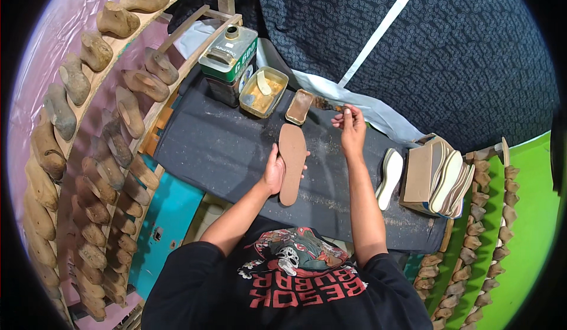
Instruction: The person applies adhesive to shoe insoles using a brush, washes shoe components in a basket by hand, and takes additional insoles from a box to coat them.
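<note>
My left hand (274, 171) is closed round a brown, sole-shaped insole (291, 163), held lengthwise above the dark work table; its thumb lies along the left edge and fingertips show at the right edge. My right hand (352, 130) pinches the end of a dark, crusted brush (323, 103). The brush's other end reaches the right rim of a small tin (300, 106) with brown stuff in it; whether it touches the tin I cannot tell. Beside that tin, a larger square tub (264, 109) holds yellowish paste and a pale scrap.
A green and silver metal can (229, 51) stands behind the tub. At the right lie a white sole (390, 178) and a cardboard box (418, 173) packed with several soles. Shelves of wooden shoe lasts (75, 79) rise on the left; more lasts (472, 241) line the right wall.
</note>
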`<state>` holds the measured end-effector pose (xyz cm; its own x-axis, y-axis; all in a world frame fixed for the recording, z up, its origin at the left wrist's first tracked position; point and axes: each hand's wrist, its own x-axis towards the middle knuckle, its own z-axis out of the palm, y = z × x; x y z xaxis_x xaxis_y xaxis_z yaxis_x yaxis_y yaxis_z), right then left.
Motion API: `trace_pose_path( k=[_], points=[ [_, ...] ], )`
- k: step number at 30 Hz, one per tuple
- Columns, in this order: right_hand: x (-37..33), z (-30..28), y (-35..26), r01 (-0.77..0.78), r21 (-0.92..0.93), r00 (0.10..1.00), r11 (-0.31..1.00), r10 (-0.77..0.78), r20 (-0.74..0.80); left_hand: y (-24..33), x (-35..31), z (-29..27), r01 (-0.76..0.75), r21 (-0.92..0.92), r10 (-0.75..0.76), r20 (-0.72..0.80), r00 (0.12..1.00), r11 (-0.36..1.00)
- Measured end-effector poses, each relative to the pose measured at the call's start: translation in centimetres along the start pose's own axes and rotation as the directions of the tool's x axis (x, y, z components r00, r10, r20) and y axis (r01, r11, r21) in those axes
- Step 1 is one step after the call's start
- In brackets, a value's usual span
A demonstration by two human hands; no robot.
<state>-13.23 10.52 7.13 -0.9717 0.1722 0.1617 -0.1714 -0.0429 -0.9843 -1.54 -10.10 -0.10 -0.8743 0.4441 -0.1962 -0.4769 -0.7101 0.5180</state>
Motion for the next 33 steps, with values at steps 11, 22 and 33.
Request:
trace_pose_path(
  k=[11,22,33],
  points=[
    [-7.6,-4.5,-6.4,0.109,-0.433,0.991,0.895,-0.132,-0.023,-3.3,3.2,2.2,0.230,-0.066,-0.203,0.277,0.939,0.971],
    [-9.7,-3.8,-8.4,0.316,-0.681,0.948,0.661,-0.246,0.202,-5.5,4.2,2.1,0.323,0.042,-0.321,0.292,0.901,0.946],
    [-8.7,-3.2,-8.6,0.468,-0.665,0.883,0.583,-0.335,0.328,-4.8,4.4,2.8,0.267,0.045,-0.270,0.254,0.929,0.963]
  ],
)
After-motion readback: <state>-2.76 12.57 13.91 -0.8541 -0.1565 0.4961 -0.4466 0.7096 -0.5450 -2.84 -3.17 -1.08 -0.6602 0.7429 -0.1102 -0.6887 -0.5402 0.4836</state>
